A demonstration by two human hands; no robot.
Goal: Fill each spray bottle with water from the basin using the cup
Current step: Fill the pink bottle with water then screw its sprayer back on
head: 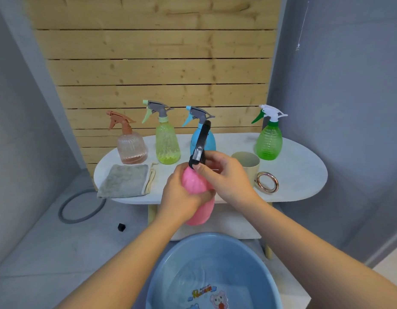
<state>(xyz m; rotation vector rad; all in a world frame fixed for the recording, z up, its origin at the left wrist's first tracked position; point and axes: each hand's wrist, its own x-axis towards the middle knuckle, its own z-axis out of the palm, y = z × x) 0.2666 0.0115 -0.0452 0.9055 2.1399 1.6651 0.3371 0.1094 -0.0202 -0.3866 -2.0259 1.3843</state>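
I hold a pink spray bottle [198, 192] in the air in front of the white table [300, 175]. My left hand [182, 195] grips its body. My right hand [224, 175] pinches the collar of its black spray head [200, 148]. Behind stand a peach bottle [131, 148], a yellow-green bottle [167, 143], a blue bottle [206, 139] partly hidden by the black head, and a green bottle [269, 142]. A beige cup [248, 162] with a metal ring handle stands by my right hand. The blue basin [213, 275] with water lies below.
A folded grey cloth [124, 180] lies on the table's left side. A grey hose ring [81, 208] and a small black block [121, 227] are on the floor at left. A wooden slat wall backs the table.
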